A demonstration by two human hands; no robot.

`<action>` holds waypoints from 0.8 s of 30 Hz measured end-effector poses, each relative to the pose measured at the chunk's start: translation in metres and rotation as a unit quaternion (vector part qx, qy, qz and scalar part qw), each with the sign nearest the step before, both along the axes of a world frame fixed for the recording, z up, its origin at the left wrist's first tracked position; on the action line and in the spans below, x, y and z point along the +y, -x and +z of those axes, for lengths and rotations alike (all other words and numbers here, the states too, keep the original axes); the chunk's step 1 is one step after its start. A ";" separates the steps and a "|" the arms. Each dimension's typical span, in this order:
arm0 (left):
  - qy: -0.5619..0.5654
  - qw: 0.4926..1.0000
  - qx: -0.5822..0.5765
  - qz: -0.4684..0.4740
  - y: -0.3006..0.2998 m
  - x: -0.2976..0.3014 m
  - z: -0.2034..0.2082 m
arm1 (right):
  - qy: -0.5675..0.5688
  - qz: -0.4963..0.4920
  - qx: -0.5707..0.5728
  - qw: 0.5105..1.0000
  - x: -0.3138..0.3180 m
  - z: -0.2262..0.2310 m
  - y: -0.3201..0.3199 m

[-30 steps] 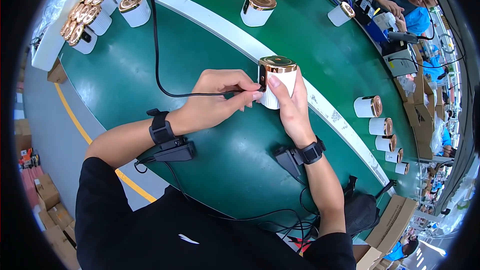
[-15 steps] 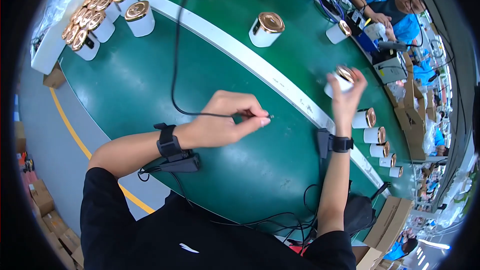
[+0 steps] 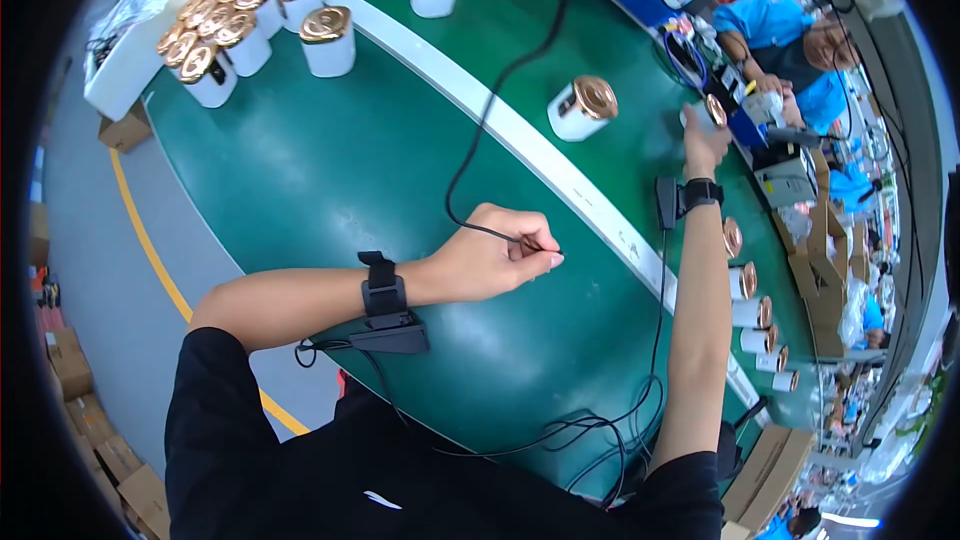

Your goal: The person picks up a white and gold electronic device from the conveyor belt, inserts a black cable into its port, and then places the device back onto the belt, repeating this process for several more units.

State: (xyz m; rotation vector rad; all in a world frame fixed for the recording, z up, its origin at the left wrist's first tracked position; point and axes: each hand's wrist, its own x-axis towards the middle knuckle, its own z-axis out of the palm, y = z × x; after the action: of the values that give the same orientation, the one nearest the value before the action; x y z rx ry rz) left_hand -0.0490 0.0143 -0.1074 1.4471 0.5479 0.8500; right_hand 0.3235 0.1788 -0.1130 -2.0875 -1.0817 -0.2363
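My left hand (image 3: 500, 255) is over the near green worktop with thumb and fingers pinched on the end of a black cable (image 3: 482, 130). The cable hangs in from the top, and only a dark tip of its end shows past my fingertips. Far right, my outstretched right hand (image 3: 706, 150) is closed around a white canister (image 3: 716, 110) with a shiny gold lid. The hand is slightly blurred and hides most of the canister's body. Another such canister (image 3: 580, 108) stands alone beyond the white rail. Black strapped devices sit on both my wrists.
A white rail (image 3: 470, 90) crosses the green table. Several gold-lidded canisters (image 3: 235, 30) crowd the far left; a row of others (image 3: 752, 312) lines the right. Loose black cables (image 3: 600, 425) lie near my body. A co-worker in blue (image 3: 765, 20) sits across the table.
My right hand has left the canister it held, which now stands at the far end of the right-hand row, and has reached farther out to another. My left hand keeps the cable. The view has shifted.
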 end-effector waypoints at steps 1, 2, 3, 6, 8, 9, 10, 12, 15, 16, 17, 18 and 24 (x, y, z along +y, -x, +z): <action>0.018 1.000 -0.005 0.002 -0.001 0.000 0.002 | 0.050 -0.138 0.004 0.989 0.014 -0.007 -0.007; 0.040 0.999 -0.006 0.006 0.004 -0.003 0.004 | 0.049 -0.127 0.011 0.991 0.019 -0.012 -0.011; 0.036 0.999 -0.001 0.016 0.009 -0.004 0.005 | 0.036 -0.128 0.051 0.990 0.022 -0.014 -0.016; 0.053 0.998 -0.022 -0.004 0.009 -0.007 0.007 | -0.029 -0.101 0.116 0.988 0.024 -0.024 -0.049; 0.062 0.998 -0.023 -0.009 0.009 -0.011 0.010 | -0.117 -0.043 0.162 0.979 0.012 -0.032 -0.072; 0.072 0.997 -0.019 -0.003 0.011 -0.011 0.009 | -0.113 -0.041 0.164 0.979 0.011 -0.030 -0.059; 0.082 0.996 -0.016 0.000 0.011 -0.011 0.008 | -0.131 0.004 0.228 0.965 0.011 -0.024 -0.049; 0.079 0.997 -0.022 0.007 0.011 -0.005 0.006 | -0.167 0.090 0.351 0.917 0.006 -0.002 -0.009; 0.073 0.996 -0.039 0.022 0.011 0.000 0.004 | -0.189 0.265 0.469 0.821 -0.056 0.009 0.052; 0.054 0.997 -0.042 0.041 0.013 -0.001 0.002 | -0.160 0.303 0.505 0.792 -0.080 0.012 0.082; 0.035 0.997 -0.046 0.060 0.015 -0.002 0.000 | -0.132 0.339 0.539 0.760 -0.105 0.014 0.113; 0.013 0.996 -0.052 0.070 0.011 -0.002 0.000 | -0.112 0.331 0.572 0.742 -0.132 0.020 0.134; -0.119 0.985 -0.062 0.110 -0.011 -0.001 0.000 | -0.059 0.407 0.588 0.696 -0.180 0.009 0.170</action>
State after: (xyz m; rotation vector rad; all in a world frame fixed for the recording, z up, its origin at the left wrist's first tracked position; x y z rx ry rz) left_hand -0.0378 0.0137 -0.1076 1.5557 0.5325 1.2064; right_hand 0.1533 -0.0009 -0.1040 -0.9938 -0.9251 1.2654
